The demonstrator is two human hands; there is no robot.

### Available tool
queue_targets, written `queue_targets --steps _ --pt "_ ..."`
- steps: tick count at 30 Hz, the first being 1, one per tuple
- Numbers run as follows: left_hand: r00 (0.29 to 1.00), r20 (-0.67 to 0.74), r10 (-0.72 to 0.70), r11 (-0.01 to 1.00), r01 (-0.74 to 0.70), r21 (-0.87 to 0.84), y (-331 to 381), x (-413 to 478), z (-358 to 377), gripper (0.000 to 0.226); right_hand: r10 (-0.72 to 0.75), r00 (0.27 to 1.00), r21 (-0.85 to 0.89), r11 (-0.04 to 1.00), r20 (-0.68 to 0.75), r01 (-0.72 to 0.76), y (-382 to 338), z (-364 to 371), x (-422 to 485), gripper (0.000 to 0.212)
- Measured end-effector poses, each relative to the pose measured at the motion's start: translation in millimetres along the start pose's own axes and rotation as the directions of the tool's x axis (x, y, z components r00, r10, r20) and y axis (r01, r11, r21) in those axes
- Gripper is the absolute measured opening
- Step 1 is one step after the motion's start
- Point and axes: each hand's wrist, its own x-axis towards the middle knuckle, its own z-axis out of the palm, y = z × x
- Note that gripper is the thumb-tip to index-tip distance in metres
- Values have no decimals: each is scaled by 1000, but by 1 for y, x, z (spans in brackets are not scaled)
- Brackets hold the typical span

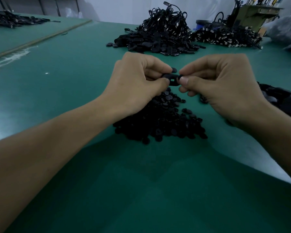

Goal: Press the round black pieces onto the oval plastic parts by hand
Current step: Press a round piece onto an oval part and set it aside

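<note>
The bench [57,81] carries a far heap of oval parts [158,36] and a near pile of round black pieces [163,121], partly hidden by the wrists. Above the pile, the left hand [134,81] pinches one oval part [170,78]. The right hand [225,84] pinches a round piece [181,76] at its end, mostly covered.

I see only the middle of the oval part [170,78], its ends under the fingertips of the left hand [138,81] and right hand [222,84]; the pinched round black piece [181,76] is a mere sliver, and the dark heap [279,98] behind the right wrist runs off-frame.
</note>
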Motion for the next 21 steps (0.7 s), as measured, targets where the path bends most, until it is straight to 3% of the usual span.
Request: queue_targets --steps 15,21 --pt "1000 -9 16 1000 -16 -23 2 -2 -1 27 -9 1000 -62 998 -1 9 1 0 2 25" --pt "999 -38 11 1000 -12 -20 1 -2 0 25 54 998 53 997 39 -57 0 1 1 16"
